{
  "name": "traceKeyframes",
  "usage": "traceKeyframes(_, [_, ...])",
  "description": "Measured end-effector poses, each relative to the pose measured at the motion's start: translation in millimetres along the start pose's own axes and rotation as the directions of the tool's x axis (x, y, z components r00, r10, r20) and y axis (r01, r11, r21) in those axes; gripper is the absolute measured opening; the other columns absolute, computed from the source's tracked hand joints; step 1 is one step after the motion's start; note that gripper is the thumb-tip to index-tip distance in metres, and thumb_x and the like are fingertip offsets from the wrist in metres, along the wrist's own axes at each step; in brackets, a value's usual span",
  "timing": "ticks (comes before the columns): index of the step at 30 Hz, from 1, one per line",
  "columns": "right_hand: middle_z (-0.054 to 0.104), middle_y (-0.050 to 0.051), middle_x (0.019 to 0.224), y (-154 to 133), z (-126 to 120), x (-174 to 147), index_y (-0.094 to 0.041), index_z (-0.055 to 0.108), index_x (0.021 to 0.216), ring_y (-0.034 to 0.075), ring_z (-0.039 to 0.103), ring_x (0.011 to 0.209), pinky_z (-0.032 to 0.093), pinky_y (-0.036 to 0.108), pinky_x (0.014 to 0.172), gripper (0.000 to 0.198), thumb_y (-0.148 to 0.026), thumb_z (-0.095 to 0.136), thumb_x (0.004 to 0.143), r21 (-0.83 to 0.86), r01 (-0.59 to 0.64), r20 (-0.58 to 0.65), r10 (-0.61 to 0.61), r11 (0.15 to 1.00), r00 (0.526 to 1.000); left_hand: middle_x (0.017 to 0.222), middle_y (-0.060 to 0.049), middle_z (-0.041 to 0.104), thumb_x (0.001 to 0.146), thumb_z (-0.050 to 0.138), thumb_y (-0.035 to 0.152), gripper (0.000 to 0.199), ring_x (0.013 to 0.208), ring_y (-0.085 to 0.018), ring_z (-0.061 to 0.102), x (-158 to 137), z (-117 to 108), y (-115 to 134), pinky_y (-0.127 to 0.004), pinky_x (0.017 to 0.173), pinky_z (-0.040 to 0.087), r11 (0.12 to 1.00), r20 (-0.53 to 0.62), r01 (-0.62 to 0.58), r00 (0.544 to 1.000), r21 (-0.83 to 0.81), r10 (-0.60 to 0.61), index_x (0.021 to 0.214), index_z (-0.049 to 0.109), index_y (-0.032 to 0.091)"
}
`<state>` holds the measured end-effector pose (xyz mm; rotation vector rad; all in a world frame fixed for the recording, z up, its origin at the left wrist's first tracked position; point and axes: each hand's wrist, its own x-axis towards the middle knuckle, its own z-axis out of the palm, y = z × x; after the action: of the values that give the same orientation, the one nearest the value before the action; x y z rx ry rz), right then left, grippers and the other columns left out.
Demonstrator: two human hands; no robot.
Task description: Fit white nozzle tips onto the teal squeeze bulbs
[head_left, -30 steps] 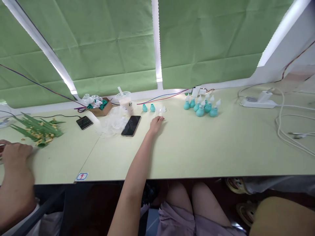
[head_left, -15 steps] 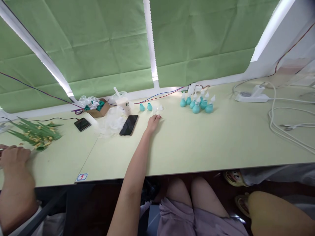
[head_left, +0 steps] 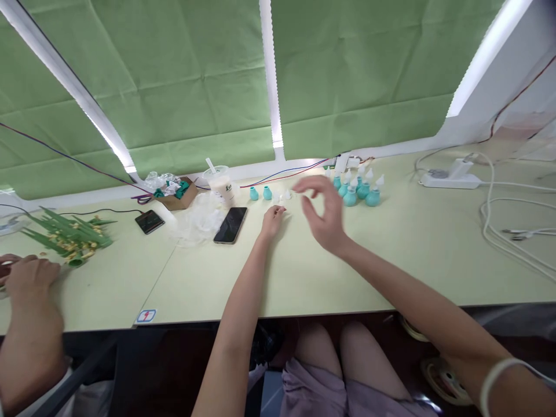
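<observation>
My left hand rests on the table with its fingers curled together at the tips; whatever they may hold is too small to make out. Just beyond it lie small white pointed nozzles. Two teal rubber bulbs with open necks stand behind it, to the left. Raised above the table, my right hand has its thumb and fingers apart and nothing between them. Behind and right of that hand, several teal bulbs with white nozzles stand upright in a group, partly hidden by it.
Left of my left hand are a phone, crumpled clear plastic, a drink cup and a small cardboard box. Farther left, another person's hand is beside green-leaved stalks. A power strip with white cables sits right.
My right hand has come into view from the lower right and now hovers beside my left hand. My left hand stays at nearly the same spot; the view has shifted slightly.
</observation>
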<state>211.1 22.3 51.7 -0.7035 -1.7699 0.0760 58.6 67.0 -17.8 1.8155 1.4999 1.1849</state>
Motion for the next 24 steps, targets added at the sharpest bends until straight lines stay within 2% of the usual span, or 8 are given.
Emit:
traceKeyframes(3, [0.061,0.007,0.103,43,22,14,-0.021,0.062,0.107,0.021,0.052,0.100,0.042,0.036,0.090,0.028,-0.016,0.043,0.087,-0.170,-0.123,0.149,0.149,0.978,0.978,0.095,-0.008,0.067,0.089,0.042,0.032,0.029,0.088,-0.018,0.059,1,-3,-1,-0.030,0.084,0.042,1.000,-0.052,-0.019,0.999,-0.018,0.018,0.090,0.064,0.014])
traceKeyframes(5, [0.061,0.009,0.104,75,37,22,-0.018,0.063,0.109,0.022,0.050,0.104,0.040,0.035,0.092,0.028,-0.015,0.047,0.085,-0.350,-0.212,0.278,0.317,0.912,0.907,0.095,-0.008,0.067,0.090,0.041,0.034,0.030,0.088,-0.017,0.059,2,-5,-2,-0.029,0.085,0.042,0.999,-0.067,-0.032,0.997,-0.020,0.031,0.090,0.064,0.014])
traceKeyframes(8, [0.059,0.012,0.112,108,54,29,-0.018,0.063,0.111,0.025,0.047,0.110,0.039,0.035,0.089,0.028,-0.022,0.053,0.085,-0.535,-0.260,0.302,0.469,0.804,0.830,0.094,-0.007,0.067,0.090,0.041,0.033,0.029,0.087,-0.017,0.059,3,-5,-4,-0.029,0.084,0.042,0.999,-0.069,-0.024,0.997,-0.025,0.022,0.089,0.063,0.015])
traceKeyframes(12, [0.064,0.012,0.107,118,64,35,-0.017,0.068,0.096,0.025,0.053,0.106,0.038,0.037,0.088,0.019,-0.018,0.054,0.084,-0.599,-0.233,0.362,0.519,0.766,0.774,0.094,-0.006,0.067,0.089,0.041,0.035,0.029,0.084,-0.016,0.058,3,-2,-3,-0.029,0.081,0.043,0.999,-0.035,-0.014,0.999,-0.041,0.013,0.087,0.063,0.016])
traceKeyframes(16, [0.069,0.011,0.093,115,61,39,-0.015,0.069,0.083,0.022,0.060,0.096,0.039,0.035,0.086,0.017,-0.012,0.053,0.082,-0.575,-0.254,0.368,0.522,0.778,0.769,0.095,-0.005,0.066,0.087,0.045,0.034,0.024,0.082,-0.014,0.057,1,-1,-2,-0.028,0.078,0.043,0.999,-0.034,-0.002,0.999,-0.039,0.000,0.088,0.062,0.017])
traceKeyframes(18, [0.070,0.008,0.091,113,57,36,-0.016,0.069,0.085,0.018,0.062,0.090,0.042,0.029,0.081,0.016,-0.016,0.053,0.082,-0.496,-0.327,0.354,0.531,0.804,0.770,0.099,-0.005,0.065,0.085,0.051,0.030,0.019,0.081,-0.014,0.057,1,-2,-2,-0.028,0.076,0.043,0.999,-0.063,0.008,0.998,-0.032,-0.010,0.095,0.061,0.018])
traceKeyframes(20, [0.071,0.006,0.090,109,54,29,-0.016,0.069,0.089,0.015,0.063,0.080,0.044,0.026,0.073,0.018,-0.024,0.055,0.081,-0.226,-0.514,0.362,0.562,0.827,0.744,0.102,-0.005,0.065,0.081,0.057,0.025,0.026,0.079,-0.013,0.057,0,-2,-2,-0.027,0.074,0.043,0.999,-0.100,0.019,0.995,-0.027,-0.022,0.106,0.059,0.019])
traceKeyframes(24, [0.071,0.005,0.082,97,49,5,-0.017,0.071,0.084,0.012,0.058,0.065,0.043,0.025,0.062,0.027,-0.036,0.067,0.066,0.329,-0.763,0.562,0.535,0.556,0.631,0.098,-0.005,0.066,0.076,0.063,0.021,0.031,0.075,-0.012,0.058,-1,-4,4,-0.026,0.074,0.044,0.998,-0.174,-0.018,0.985,-0.056,0.008,0.107,0.061,0.017])
